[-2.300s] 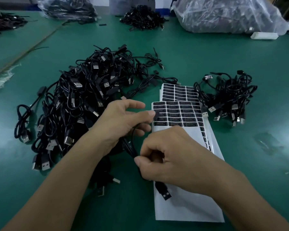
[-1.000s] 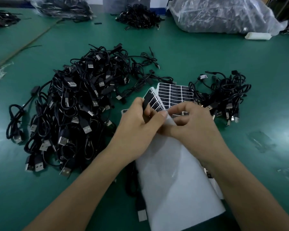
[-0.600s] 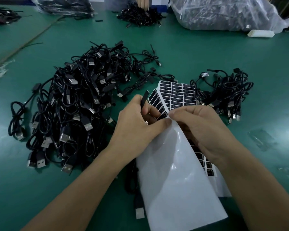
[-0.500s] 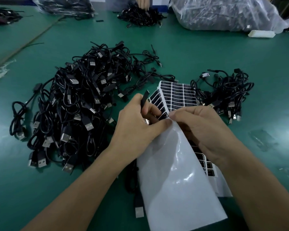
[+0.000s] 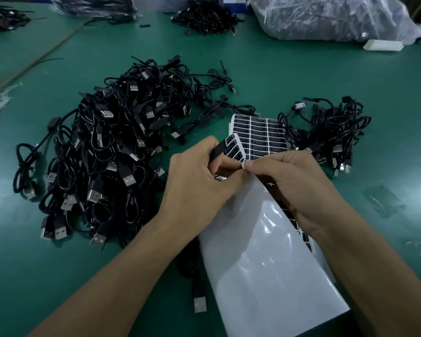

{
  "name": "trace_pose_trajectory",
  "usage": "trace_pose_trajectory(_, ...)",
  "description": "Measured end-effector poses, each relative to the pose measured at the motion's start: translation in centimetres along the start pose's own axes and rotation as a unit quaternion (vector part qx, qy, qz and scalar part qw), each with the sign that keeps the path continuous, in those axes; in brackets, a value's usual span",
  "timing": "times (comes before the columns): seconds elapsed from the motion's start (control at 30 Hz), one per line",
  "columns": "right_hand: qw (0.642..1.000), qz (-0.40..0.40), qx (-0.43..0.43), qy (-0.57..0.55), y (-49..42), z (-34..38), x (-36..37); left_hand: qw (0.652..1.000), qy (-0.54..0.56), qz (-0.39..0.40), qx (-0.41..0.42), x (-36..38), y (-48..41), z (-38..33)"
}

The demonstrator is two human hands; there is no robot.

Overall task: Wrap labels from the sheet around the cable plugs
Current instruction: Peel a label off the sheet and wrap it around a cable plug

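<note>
Two hands together: left hand (image 5: 195, 188) grips the plug (image 5: 218, 152), tip slanting up-right, just beside the label sheet (image 5: 265, 263) edge the right hand (image 5: 294, 186) pinches.

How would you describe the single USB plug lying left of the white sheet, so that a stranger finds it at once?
Find the glossy white label sheet in the foreground. Just left of its lower part, on the green table, lies one USB plug. Unlike the plugs in the cable pile, it lies alone, metal end toward the camera.
</note>
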State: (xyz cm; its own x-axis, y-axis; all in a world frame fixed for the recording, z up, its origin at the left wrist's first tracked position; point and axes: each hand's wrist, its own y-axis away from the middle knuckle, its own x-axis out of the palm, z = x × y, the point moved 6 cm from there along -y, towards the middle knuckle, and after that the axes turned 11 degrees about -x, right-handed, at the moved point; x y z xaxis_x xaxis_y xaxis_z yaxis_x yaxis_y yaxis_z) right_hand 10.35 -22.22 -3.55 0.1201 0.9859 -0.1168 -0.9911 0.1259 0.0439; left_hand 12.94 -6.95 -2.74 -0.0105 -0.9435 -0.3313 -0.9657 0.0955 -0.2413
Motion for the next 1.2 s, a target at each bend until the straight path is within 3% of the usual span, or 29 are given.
trace_pose_trajectory(0.27, 1.0, -0.002, -0.009, 0.004, 0.1, 0.2, 0.4, 0.999, -0.013, -0.033, 0.014, -0.7, -0.3, 0.2)
trace_pose_trajectory(0.53, 0.998, -0.06, -0.015, -0.023, 0.3, 0.3, 0.1, 0.998, -0.021, -0.038, 0.036, -0.7, 0.1, -0.4)
trace_pose_trajectory(0.97, 0.998, 0.031, -0.054, 0.024, 0.0, 0.5, 1.2, 0.997, 0.036, 0.038, -0.057, -0.5, -0.6, 0.5)
trace_pose_trajectory(1.2, 0.996, 0.037, -0.068, 0.038, 0.0, 0.7, 1.4, 0.99, 0.088, 0.04, -0.102, -0.6, -1.1, 1.6)
